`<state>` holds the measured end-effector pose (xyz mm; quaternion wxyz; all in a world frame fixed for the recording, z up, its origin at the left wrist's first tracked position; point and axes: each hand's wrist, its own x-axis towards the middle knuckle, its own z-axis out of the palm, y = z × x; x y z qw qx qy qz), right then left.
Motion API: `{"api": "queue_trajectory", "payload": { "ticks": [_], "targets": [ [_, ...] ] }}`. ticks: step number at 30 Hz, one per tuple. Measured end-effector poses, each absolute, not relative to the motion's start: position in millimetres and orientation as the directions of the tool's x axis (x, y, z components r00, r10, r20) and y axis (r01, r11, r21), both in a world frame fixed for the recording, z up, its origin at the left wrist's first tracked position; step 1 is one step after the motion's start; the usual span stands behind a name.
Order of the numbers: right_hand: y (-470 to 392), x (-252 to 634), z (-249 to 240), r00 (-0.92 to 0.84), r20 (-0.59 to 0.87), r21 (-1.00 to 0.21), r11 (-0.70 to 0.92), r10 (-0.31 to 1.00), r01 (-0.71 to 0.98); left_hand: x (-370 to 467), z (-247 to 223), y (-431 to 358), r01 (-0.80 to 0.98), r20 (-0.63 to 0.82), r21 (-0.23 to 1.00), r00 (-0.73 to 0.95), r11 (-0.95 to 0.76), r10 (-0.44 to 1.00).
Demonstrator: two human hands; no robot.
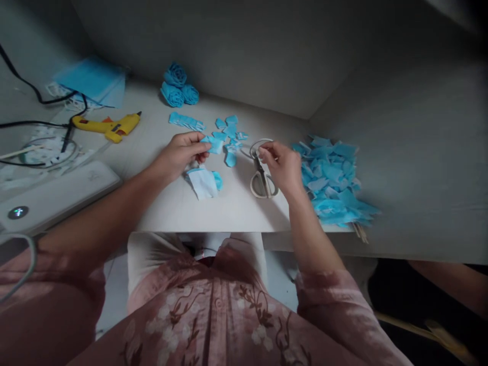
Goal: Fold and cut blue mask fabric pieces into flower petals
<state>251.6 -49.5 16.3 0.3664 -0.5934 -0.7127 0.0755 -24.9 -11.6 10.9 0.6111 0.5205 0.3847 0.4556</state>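
My left hand (pixel 188 152) pinches a small light-blue piece of fabric (pixel 215 144) between thumb and fingers, above the table. Just below it lie a white square and blue pieces of the same cloth (pixel 204 183). Cut blue petal-shaped pieces (pixel 230 131) are scattered between my hands, and a row of overlapping ones (pixel 186 122) is farther back. My right hand (pixel 280 160) has its fingertips pressed together over the tip of the scissors (pixel 261 180); what they hold, if anything, I cannot make out. The scissors' pale handles point toward me.
Three blue fabric roses (pixel 176 89) stand at the back. A yellow glue gun (pixel 110 126), blue face masks (pixel 91 79), black cables and a white power bank (pixel 57 195) are on the left. A heap of blue scraps (pixel 331 175) lies on the right.
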Motion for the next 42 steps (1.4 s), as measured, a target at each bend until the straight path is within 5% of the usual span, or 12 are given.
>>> {"api": "queue_trajectory", "payload": {
  "ticks": [3, 7, 15, 24, 30, 42],
  "targets": [
    [-60, 227, 28, -0.104, 0.568, -0.574, 0.484, 0.816, 0.661, -24, 10, -13, -0.148, 0.009, 0.988, 0.349, 0.046, 0.937],
    [-61, 199, 26, -0.183, 0.786, -0.354, 0.672, 0.591, 0.65, -22, 11, -14, -0.136, -0.014, 0.988, 0.392, 0.073, 0.92],
    [-41, 176, 0, -0.276, 0.919, -0.006, 0.71, 0.282, 0.704, -20, 14, -15, -0.079, -0.016, 0.996, 0.364, 0.048, 0.931],
    [-40, 175, -15, -0.233, 0.847, -0.056, 0.515, 0.478, 0.855, -20, 12, -15, -0.11, 0.035, 0.994, 0.374, 0.007, 0.927],
    [-43, 174, -11, -0.214, 0.7, -0.201, 0.476, 0.681, 0.856, -19, 13, -16, -0.103, 0.025, 0.995, 0.367, 0.014, 0.93],
    [-39, 176, -18, -0.231, 0.761, -0.151, 0.511, 0.606, 0.846, -20, 8, -14, -0.133, 0.028, 0.991, 0.39, 0.026, 0.921]
  ]
}}
